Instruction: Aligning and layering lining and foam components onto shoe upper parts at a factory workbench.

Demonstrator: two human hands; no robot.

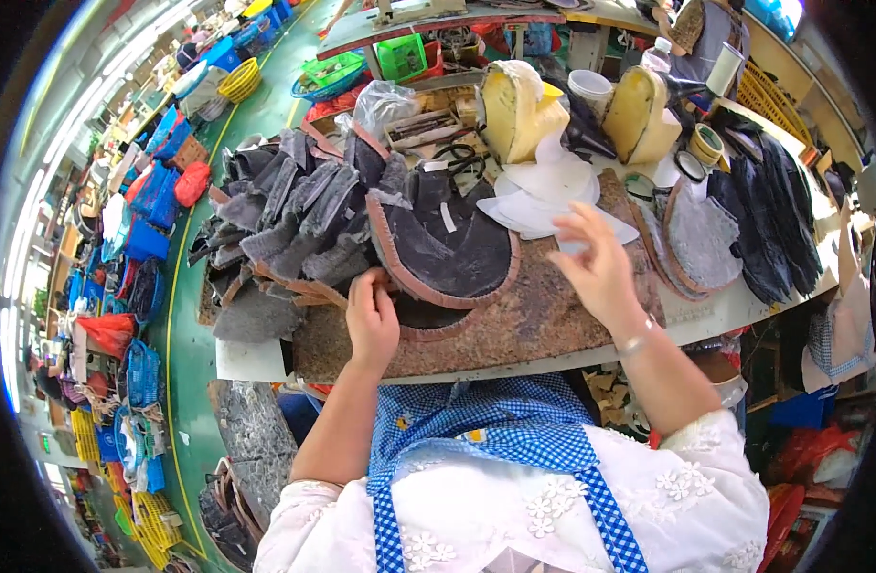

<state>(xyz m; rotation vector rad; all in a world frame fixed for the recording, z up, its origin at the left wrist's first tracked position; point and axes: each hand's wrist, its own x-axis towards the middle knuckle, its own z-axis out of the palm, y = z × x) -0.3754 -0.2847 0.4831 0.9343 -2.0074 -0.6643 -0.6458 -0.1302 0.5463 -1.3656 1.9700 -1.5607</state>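
A dark fleece-lined shoe upper [448,248] with a pinkish-brown rim lies curved across the stained brown work board [562,320]. At its lower left edge my left hand [371,320] has its fingers curled against the rim, seemingly gripping it. My right hand [598,267] is raised on the right over the board, thumb and fingers apart. Just behind its fingertips are several thin white curved sheets [543,191], fanned over one another. A second brown-edged piece [438,329] shows beneath the upper. The tips of my left fingers are partly hidden.
Grey fleece uppers [304,210] are heaped at the left. Yellow shoe lasts [514,115] stand behind, near a white cup [591,91] and black scissors [460,160]. Grey lined pieces [701,239] and black strips [768,215] lie at the right. A person [710,43] is across the table.
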